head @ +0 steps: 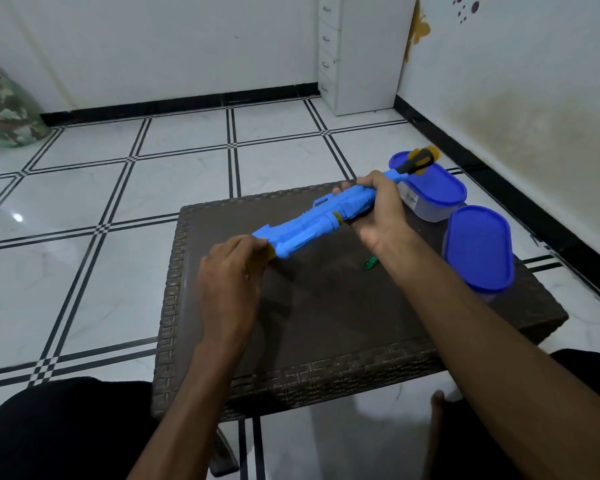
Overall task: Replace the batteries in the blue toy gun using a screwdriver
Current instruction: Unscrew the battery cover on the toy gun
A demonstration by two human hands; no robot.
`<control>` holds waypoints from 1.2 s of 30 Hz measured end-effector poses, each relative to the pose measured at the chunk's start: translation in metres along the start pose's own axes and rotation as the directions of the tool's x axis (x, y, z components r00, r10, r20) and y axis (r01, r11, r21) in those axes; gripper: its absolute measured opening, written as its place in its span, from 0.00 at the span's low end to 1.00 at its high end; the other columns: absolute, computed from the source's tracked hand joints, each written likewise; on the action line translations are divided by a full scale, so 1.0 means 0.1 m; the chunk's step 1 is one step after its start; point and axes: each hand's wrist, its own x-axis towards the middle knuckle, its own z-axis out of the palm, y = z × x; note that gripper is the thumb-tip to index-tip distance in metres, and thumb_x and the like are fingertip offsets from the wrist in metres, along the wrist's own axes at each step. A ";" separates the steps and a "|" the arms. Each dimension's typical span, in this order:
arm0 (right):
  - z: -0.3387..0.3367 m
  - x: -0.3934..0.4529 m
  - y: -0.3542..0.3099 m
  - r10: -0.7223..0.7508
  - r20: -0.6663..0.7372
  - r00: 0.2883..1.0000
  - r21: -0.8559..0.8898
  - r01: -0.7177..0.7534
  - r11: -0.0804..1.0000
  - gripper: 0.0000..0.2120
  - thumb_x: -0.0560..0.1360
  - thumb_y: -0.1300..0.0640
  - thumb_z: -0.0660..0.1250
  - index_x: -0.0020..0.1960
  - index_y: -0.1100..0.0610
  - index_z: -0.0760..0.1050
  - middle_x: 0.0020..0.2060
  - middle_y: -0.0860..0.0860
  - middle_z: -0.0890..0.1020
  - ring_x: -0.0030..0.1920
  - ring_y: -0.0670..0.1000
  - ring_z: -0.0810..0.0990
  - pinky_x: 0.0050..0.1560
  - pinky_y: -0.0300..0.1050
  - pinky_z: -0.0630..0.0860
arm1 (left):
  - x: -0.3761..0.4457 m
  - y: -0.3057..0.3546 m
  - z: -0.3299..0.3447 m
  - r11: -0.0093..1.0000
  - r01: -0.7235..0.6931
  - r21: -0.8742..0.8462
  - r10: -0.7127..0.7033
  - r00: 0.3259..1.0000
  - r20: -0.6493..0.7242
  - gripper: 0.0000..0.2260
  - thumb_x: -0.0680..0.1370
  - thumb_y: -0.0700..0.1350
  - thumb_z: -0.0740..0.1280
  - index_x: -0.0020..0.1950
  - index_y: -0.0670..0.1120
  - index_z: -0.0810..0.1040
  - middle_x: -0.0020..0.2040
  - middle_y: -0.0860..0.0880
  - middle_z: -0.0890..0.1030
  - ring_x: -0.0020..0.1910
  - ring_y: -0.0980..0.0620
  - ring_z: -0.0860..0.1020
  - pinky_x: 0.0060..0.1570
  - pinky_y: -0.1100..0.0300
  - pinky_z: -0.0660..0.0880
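Observation:
The blue toy gun point(312, 221) lies slanted above the dark woven table point(326, 306), its muzzle pointing far right. My left hand point(231, 271) holds its near left end by a yellow part. My right hand point(378, 213) grips the barrel section. A screwdriver with a black and yellow handle point(420, 161) sticks out beyond my right hand; whether that hand also holds it I cannot tell. A small green object point(371, 262) lies on the table under my right wrist.
Two clear containers with blue lids stand at the table's right edge, one far point(430, 185) and one near point(478, 247). A white drawer unit point(357, 53) stands against the back wall. A bag point(4, 109) sits on the tiled floor at far left.

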 end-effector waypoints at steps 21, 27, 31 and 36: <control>0.32 -0.03 -0.19 -0.032 -0.004 0.999 -0.290 0.030 0.957 0.08 0.75 0.57 0.68 0.51 0.59 0.73 0.47 0.57 0.79 0.48 0.56 0.81 0.45 0.56 0.82 | 0.20 0.03 -0.10 0.989 0.150 -0.008 -0.150 0.989 -0.006 0.14 0.72 0.43 0.74 0.57 0.52 0.81 0.48 0.54 0.82 0.42 0.56 0.75 0.41 0.63 0.66; 0.37 -0.04 -0.24 -0.079 0.065 0.995 -0.493 0.101 0.864 0.11 0.75 0.43 0.65 0.51 0.50 0.77 0.54 0.53 0.83 0.55 0.53 0.82 0.52 0.52 0.80 | 0.18 0.13 -0.15 0.969 0.225 -0.101 -0.226 0.974 0.001 0.16 0.73 0.44 0.74 0.61 0.50 0.80 0.48 0.50 0.84 0.40 0.51 0.80 0.44 0.63 0.75; 0.40 -0.07 -0.27 -0.171 0.187 0.968 -0.680 0.253 0.688 0.18 0.75 0.42 0.65 0.60 0.52 0.75 0.53 0.48 0.83 0.53 0.48 0.82 0.44 0.42 0.75 | 0.19 0.18 -0.18 0.940 0.308 -0.146 -0.301 0.951 0.072 0.15 0.76 0.49 0.70 0.63 0.54 0.79 0.42 0.52 0.84 0.35 0.61 0.80 0.37 0.77 0.68; 0.29 -0.04 -0.27 -0.141 0.262 0.955 -0.835 0.297 0.464 0.10 0.76 0.52 0.69 0.55 0.51 0.73 0.47 0.45 0.81 0.47 0.45 0.81 0.43 0.38 0.79 | 0.11 0.12 -0.18 0.868 0.441 -0.229 -0.398 0.893 0.211 0.15 0.75 0.51 0.70 0.62 0.54 0.81 0.47 0.55 0.85 0.42 0.59 0.82 0.45 0.63 0.78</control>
